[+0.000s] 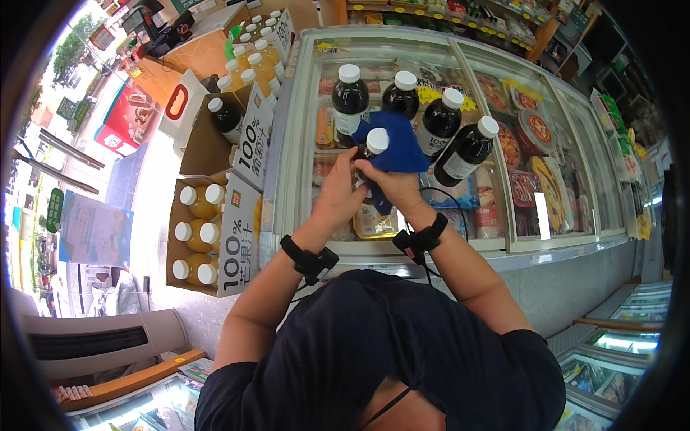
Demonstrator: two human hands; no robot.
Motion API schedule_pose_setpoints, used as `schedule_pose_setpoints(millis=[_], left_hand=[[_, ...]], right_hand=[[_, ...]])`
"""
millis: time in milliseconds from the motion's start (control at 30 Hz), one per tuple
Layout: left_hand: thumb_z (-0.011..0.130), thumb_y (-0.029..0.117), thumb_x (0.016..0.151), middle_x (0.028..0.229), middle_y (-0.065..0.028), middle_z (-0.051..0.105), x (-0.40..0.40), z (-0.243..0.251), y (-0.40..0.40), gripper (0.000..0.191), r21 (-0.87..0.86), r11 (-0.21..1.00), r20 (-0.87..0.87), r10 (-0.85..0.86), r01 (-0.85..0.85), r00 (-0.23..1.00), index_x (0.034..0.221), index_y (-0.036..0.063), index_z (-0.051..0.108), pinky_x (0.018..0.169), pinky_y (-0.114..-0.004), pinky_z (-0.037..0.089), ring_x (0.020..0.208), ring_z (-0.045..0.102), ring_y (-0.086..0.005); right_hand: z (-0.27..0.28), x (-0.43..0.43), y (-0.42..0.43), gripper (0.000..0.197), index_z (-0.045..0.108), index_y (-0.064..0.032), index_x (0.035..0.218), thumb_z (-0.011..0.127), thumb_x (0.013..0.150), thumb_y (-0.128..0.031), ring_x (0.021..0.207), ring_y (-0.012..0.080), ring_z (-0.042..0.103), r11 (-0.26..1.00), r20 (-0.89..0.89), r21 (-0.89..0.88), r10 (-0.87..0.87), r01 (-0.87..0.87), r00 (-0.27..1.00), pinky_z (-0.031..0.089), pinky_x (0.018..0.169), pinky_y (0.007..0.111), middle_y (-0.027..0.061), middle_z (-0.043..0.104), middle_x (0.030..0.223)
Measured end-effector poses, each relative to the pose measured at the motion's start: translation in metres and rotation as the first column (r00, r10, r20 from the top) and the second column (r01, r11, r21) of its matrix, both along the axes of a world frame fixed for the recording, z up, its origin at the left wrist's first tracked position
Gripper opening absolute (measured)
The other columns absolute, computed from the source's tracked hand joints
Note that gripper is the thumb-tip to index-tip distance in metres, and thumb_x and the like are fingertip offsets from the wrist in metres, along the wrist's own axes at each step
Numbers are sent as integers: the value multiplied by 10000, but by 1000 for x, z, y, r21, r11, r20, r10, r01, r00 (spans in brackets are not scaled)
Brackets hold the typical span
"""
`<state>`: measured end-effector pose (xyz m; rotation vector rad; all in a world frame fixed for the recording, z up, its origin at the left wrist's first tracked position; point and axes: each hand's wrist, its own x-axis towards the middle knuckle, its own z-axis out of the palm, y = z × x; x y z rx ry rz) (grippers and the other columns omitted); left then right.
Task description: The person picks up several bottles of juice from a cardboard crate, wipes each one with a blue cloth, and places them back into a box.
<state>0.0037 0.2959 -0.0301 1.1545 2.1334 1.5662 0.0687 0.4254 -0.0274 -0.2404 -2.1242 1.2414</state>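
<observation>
Over the glass lid of a chest freezer, both my hands are around a dark juice bottle with a white cap [377, 140]. My left hand [339, 186] grips its left side. My right hand [392, 183] holds a blue cloth [401, 143] against the bottle's right side; the cloth covers much of it. Several more dark juice bottles stand on the freezer just beyond, such as one at the left [350, 105] and one at the right [468, 151]. Left of the freezer, an open cardboard box [202, 143] contains one dark bottle [225, 119] in its far corner.
A box of yellow juice bottles [240, 237] sits nearest on the left, with more yellow bottles [264, 67] farther back. The freezer's sliding glass lid [544, 161] extends right over packaged food. Shelves of goods [474, 21] stand behind. A thin black cable [458, 204] lies by my right wrist.
</observation>
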Motion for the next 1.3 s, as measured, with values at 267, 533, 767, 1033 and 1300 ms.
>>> schedule_pose_setpoints(millis=[267, 533, 767, 1033, 1300], left_hand=[[660, 97, 708, 1120, -210, 522, -6, 14, 6, 614, 66, 997, 181, -39, 27, 983, 1232, -3, 354, 804, -358, 462, 978, 558, -311], [762, 320, 675, 940, -128, 600, -12, 41, 47, 545, 12, 997, 110, 79, -80, 991, 1047, 9, 514, 720, -288, 470, 834, 583, -180], [733, 193, 704, 775, -32, 620, 1, 43, 43, 274, 204, 944, 345, 177, -257, 922, 873, 20, 605, 660, -258, 467, 713, 573, -102], [668, 49, 739, 781, -26, 616, 2, 98, 25, 149, 453, 865, 445, -11, -215, 895, 870, -2, 621, 666, -221, 451, 722, 580, -89], [643, 17, 741, 767, -27, 619, -11, 104, 17, 145, 489, 844, 460, -37, -218, 887, 880, -23, 638, 653, -203, 438, 704, 568, -80]], right_hand=[[-82, 26, 10, 908, 286, -10, 1309, 824, 614, -241, 1123, 230, 457, 972, 33, -218, 93, -84, 995, 370, 961, 345, 121, 454, 1241], [-31, 27, 13, 657, 365, -2, 1266, 682, 772, -296, 1121, 284, 479, 951, 153, -157, 289, -265, 945, 377, 933, 362, 155, 459, 1241], [-2, 26, 2, 545, 409, 16, 1251, 589, 833, -283, 1070, 247, 494, 989, -166, 129, 96, -75, 981, 380, 915, 362, 140, 528, 1150], [-21, 15, 36, 469, 534, -12, 1140, 494, 886, -404, 863, 184, 554, 805, 83, -579, 221, -133, 972, 414, 823, 311, 65, 618, 973], [-30, 18, 25, 572, 454, -38, 1253, 448, 895, -483, 1058, 246, 556, -52, -222, -972, 508, -228, 832, 440, 916, 359, 143, 546, 1196]])
